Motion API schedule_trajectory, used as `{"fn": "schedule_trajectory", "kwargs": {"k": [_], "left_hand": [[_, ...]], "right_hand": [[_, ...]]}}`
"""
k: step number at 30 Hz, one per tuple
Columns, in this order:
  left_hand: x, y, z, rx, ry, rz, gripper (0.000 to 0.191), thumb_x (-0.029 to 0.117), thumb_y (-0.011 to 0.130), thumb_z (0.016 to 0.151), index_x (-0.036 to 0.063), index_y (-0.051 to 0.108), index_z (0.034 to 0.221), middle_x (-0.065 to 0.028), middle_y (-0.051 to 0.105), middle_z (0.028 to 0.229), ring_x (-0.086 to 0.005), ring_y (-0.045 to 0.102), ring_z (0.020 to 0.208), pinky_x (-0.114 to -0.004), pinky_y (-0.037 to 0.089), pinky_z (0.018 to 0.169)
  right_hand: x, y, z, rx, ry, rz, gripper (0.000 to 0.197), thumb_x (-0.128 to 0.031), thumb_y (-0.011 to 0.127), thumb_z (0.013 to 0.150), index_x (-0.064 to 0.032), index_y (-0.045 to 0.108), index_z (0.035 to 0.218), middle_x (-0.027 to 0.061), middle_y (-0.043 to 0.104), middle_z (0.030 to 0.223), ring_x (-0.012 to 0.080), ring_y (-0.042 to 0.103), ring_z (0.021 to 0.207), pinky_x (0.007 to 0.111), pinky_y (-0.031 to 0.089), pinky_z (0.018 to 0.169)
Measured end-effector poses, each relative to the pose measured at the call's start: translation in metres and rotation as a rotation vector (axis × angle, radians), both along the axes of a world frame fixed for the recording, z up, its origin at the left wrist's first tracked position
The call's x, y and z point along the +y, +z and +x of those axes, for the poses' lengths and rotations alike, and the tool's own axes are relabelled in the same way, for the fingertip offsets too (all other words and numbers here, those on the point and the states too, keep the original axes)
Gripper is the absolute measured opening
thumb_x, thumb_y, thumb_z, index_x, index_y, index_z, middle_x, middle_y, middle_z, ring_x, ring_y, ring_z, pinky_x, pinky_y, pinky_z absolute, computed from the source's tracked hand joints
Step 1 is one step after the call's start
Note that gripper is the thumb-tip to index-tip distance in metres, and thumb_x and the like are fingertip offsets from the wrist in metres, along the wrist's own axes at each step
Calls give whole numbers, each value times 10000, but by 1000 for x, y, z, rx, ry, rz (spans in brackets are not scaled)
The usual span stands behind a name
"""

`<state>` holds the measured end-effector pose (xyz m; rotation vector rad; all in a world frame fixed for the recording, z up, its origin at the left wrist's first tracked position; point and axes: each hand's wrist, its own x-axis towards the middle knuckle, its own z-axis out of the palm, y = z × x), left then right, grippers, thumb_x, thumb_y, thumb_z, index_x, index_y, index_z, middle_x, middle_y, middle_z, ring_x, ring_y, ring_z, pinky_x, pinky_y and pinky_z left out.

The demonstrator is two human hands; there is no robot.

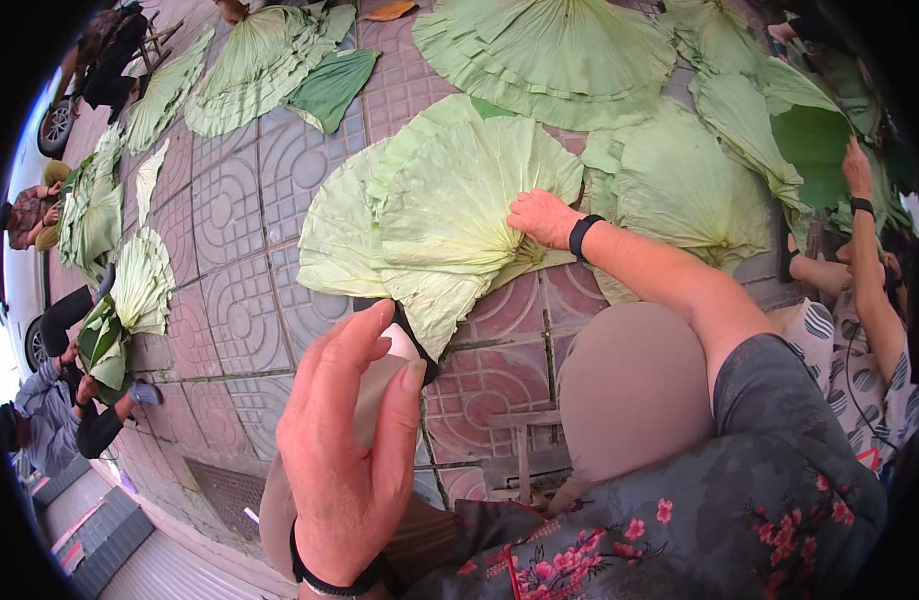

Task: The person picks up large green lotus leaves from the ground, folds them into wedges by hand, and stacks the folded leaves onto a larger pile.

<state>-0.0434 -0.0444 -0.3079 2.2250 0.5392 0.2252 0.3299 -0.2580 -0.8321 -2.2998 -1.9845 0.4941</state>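
Note:
A fanned stack of pale green folded lotus leaves [459,187] lies on the paving before me. My right hand [542,217] rests on its gathered stem end with the fingers curled; whether it grips a leaf cannot be told. My left hand [354,435] is raised nearer the camera, with its fingers and thumb apart and nothing between them. Below the stack, a leaf corner [440,307] hangs over my dark shoe, which is partly hidden. Another leaf bundle [684,180] lies to the right, and a large fan of leaves [557,60] lies beyond.
More leaf bundles [260,67] and a darker green leaf [332,86] lie on the patterned paving [242,300]. People handle leaves at the left, and a person at right lifts a large leaf [812,150]. A small wooden stool [523,450] shows between my knees. White cars stand far left.

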Motion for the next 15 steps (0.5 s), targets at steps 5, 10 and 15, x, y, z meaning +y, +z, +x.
{"fn": "schedule_trajectory", "kwargs": {"k": [5,10,15], "left_hand": [[4,-17,14,-41,-14,-42,484,14,926,1208,-26,813,1677,-265,901,1459,-399,920,1229,-482,718,1058],[16,-62,38,-53,46,-33,576,113,963,1209,-35,769,1731,-275,871,1563,-436,859,1393,-528,676,1201],[39,-101,55,-91,85,71,891,285,1029,1194,-25,619,1922,-282,726,1872,-447,671,1760,-567,539,1460]], "right_hand": [[19,56,28,103,-56,26,222,-142,832,1068,-124,917,1273,177,902,1145,463,895,1188,588,719,1035],[72,183,58,572,-210,65,380,-133,765,1102,-39,918,1437,156,950,1231,326,872,1164,499,699,1072],[94,343,66,932,-154,-23,423,-113,770,1207,33,891,1585,19,925,1330,133,789,1223,392,661,1157]]}}
